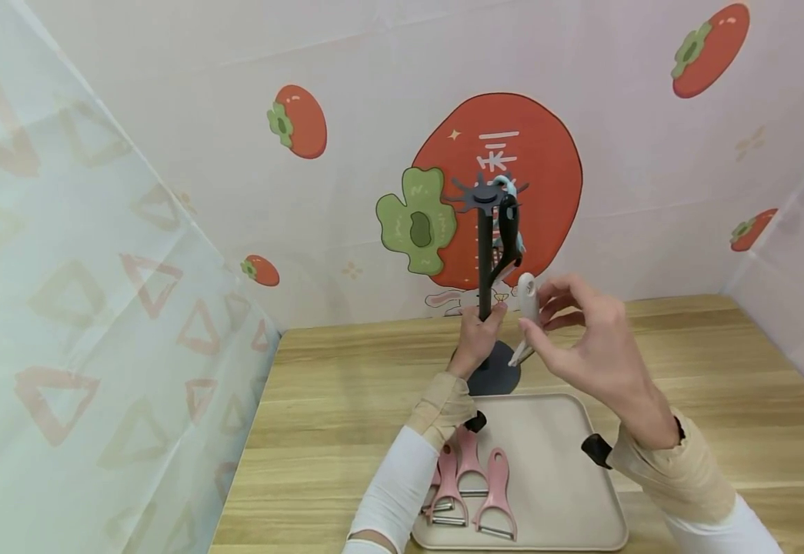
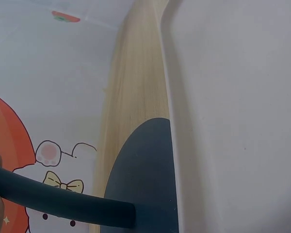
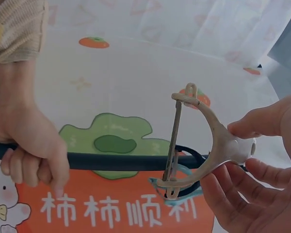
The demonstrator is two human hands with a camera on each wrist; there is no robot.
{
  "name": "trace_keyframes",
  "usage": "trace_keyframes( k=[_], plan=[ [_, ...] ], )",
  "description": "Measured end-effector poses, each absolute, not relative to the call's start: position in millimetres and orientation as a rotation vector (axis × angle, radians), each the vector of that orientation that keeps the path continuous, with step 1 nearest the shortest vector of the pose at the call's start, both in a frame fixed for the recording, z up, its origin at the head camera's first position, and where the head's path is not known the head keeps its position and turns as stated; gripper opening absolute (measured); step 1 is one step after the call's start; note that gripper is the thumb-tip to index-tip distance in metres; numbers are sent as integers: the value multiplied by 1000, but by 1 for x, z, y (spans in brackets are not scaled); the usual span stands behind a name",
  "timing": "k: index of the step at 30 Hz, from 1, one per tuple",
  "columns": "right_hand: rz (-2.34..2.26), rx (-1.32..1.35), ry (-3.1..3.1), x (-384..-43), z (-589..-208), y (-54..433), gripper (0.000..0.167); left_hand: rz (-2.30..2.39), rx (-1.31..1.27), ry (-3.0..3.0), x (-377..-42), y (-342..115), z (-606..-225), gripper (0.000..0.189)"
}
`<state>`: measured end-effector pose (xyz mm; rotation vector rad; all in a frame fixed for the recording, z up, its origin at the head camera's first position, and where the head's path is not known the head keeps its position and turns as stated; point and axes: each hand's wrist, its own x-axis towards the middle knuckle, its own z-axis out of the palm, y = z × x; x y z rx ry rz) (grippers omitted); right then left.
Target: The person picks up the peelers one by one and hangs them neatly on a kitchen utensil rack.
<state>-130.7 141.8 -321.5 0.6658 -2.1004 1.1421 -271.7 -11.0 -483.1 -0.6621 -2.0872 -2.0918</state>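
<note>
My right hand point(image 1: 592, 346) pinches a whitish Y-shaped peeler point(image 3: 223, 145) by its handle, thumb on one side and fingers on the other. Handle end up, it is beside the pole of a dark rotating-style stand point(image 1: 485, 254). Wrapped around that pole, low above the round base point(image 1: 497, 378), are the fingers of my left hand point(image 1: 476, 338). From the hooked top point(image 1: 482, 196) hang a black peeler point(image 1: 508, 231) and a light blue peeler point(image 1: 505, 183), the black one partly covering the blue.
In front of the stand lies a beige tray point(image 1: 554, 462). Several pink peelers point(image 1: 498, 485) rest on its left part, some hidden by my left forearm. A patterned cloth wall point(image 1: 346, 215) rises behind the wooden table point(image 1: 332, 400).
</note>
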Motion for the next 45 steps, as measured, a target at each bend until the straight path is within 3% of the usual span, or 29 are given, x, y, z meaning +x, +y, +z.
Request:
trace_keyframes(
  k=[14,22,28,45],
  plan=[
    [1186,642,-2008,-144,-299,131,48,-2031,-659,-2053,-275,-8,-484,60],
    [1202,619,-1971,-152,-292,125,43,-2021,-557,-2089,-276,-7,-480,54],
    [1197,581,-1955,-159,-290,120,42,-2012,-628,-2087,-275,-7,-482,49],
    [1182,532,-1924,-172,-278,104,41,-2059,-712,-2047,-275,-10,-484,59]
  ],
)
